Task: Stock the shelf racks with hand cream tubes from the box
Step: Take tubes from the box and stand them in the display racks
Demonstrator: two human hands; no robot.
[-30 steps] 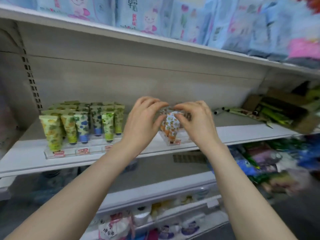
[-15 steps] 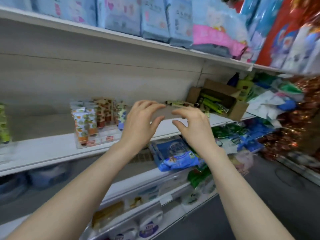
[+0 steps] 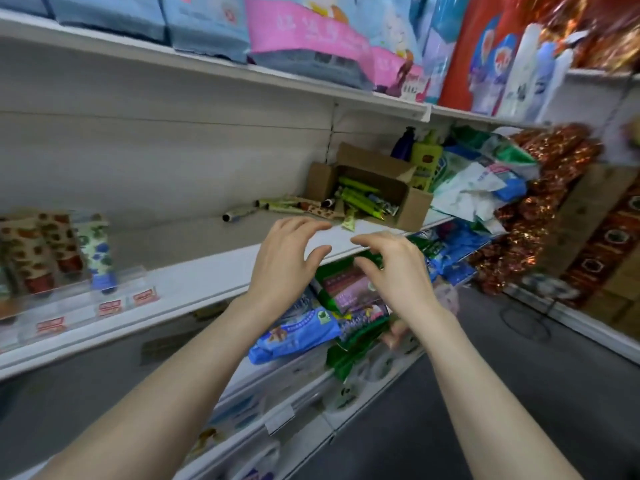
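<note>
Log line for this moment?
left hand: open, empty | right hand: open, empty | cardboard box: on shelf ahead, tubes inside | rack: far left, holds tubes

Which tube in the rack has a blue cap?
The rightmost tube, white with blue print; the others beside it are orange-patterned with reddish caps.

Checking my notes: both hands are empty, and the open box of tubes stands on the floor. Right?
Not quite. The head view shows the open box of tubes standing on the shelf, not the floor. The left hand and right hand are empty, as you say.
</note>
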